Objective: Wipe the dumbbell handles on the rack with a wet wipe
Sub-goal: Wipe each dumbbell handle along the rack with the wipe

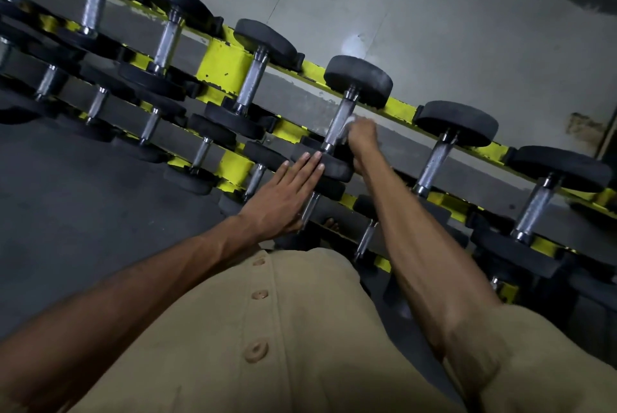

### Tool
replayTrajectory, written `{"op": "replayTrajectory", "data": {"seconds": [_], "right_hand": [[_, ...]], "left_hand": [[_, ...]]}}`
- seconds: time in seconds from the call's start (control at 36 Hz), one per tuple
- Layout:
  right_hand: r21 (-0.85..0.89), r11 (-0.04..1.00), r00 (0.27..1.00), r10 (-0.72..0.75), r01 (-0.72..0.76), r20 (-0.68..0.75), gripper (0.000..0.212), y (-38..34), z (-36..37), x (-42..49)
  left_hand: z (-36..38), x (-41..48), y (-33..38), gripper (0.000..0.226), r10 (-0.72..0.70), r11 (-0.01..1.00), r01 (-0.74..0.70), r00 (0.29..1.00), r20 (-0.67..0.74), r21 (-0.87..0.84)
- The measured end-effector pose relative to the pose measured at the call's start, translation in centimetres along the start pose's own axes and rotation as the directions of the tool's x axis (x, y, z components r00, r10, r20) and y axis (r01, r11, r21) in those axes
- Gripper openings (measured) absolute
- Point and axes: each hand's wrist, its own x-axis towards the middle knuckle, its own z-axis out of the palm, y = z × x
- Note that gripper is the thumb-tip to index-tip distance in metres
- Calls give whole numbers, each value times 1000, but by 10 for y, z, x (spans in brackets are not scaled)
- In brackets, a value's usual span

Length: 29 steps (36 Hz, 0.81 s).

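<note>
A yellow rack [227,62] carries rows of black dumbbells with chrome knurled handles, running from upper left to lower right. My right hand [362,137] grips a white wet wipe [350,120] and presses it against the handle [339,122] of a top-row dumbbell in the middle. My left hand [283,194] lies flat with straight fingers, its fingertips resting on the near black head [337,168] of that same dumbbell. Most of the wipe is hidden inside my fist.
More dumbbells sit on either side, such as one to the left [253,78] and one to the right [434,162]. A lower row [200,155] runs beneath. A grey wall [434,28] stands behind the rack, and dark floor [83,195] lies at left.
</note>
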Motion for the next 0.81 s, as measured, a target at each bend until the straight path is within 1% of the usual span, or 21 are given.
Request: {"op": "replayTrajectory", "data": {"seconds": [0.06, 0.08, 0.11, 0.14, 0.17, 0.22, 0.25, 0.33, 0.39, 0.42, 0.47, 0.56, 0.61, 0.67, 0.72, 0.75, 0.81], "right_hand": [[-90, 996, 992, -2, 14, 128, 15, 13, -6, -25], [-139, 989, 983, -20, 46, 183, 14, 18, -8, -29], [-162, 985, 980, -28, 61, 197, 16, 21, -9, -27], [-154, 987, 982, -12, 42, 188, 21, 21, -10, -23], [-100, 995, 987, 22, -6, 158, 24, 16, -10, -19], [86, 993, 994, 68, -76, 88, 28, 4, -12, -6], [174, 981, 995, 80, -88, 51, 30, -4, -14, -1], [309, 946, 988, 131, -101, -78, 32, -16, -10, 4], [254, 965, 979, 114, -68, -171, 34, -11, 2, 1], [202, 977, 978, 104, -67, -181, 36, -5, 6, -5], [125, 990, 981, 89, -68, -171, 33, 11, 10, -18], [-61, 997, 993, -45, 39, -106, 20, 25, 4, -33], [-169, 980, 984, -128, 106, -125, 15, 22, 0, -34], [-234, 953, 949, -240, 191, -205, 13, 11, -2, -31], [-273, 919, 881, -362, 283, -305, 17, -4, -1, -25], [-304, 900, 850, -408, 313, -333, 19, -9, 1, -23], [-352, 868, 815, -467, 350, -342, 23, -16, 6, -22]], "left_hand": [[1, 0, 2, 116, -9, 1000, 9, 1000, 0, -3], [1, 0, 2, 116, -13, 1000, 13, 1000, -4, -3], [1, 1, 3, 116, -16, 1000, 16, 1000, -8, -6], [1, 1, 4, 115, -19, 1000, 19, 1000, -8, -13], [2, 1, 5, 115, -20, 1000, 20, 1000, -6, -20], [2, 1, 5, 116, -17, 1000, 17, 1000, -8, -24], [2, 1, 4, 117, -17, 1000, 17, 1000, -8, -21], [4, 2, 4, 118, -29, 999, 29, 1000, -10, -13], [4, 1, 7, 117, -36, 999, 35, 999, -10, -18], [5, 1, 8, 117, -38, 999, 37, 999, -14, -21], [5, 1, 7, 118, -40, 999, 40, 999, -20, -21], [6, 1, 6, 122, -36, 999, 35, 999, -26, -27], [7, 2, 4, 123, -29, 999, 28, 999, -25, -21], [7, 1, 3, 122, -10, 1000, 9, 1000, -21, -24], [5, 2, -1, 122, 15, 1000, -16, 1000, -17, -26], [4, 2, -3, 121, 23, 999, -24, 1000, -14, -24], [3, 1, -7, 121, 40, 999, -40, 999, -11, -23]]}}
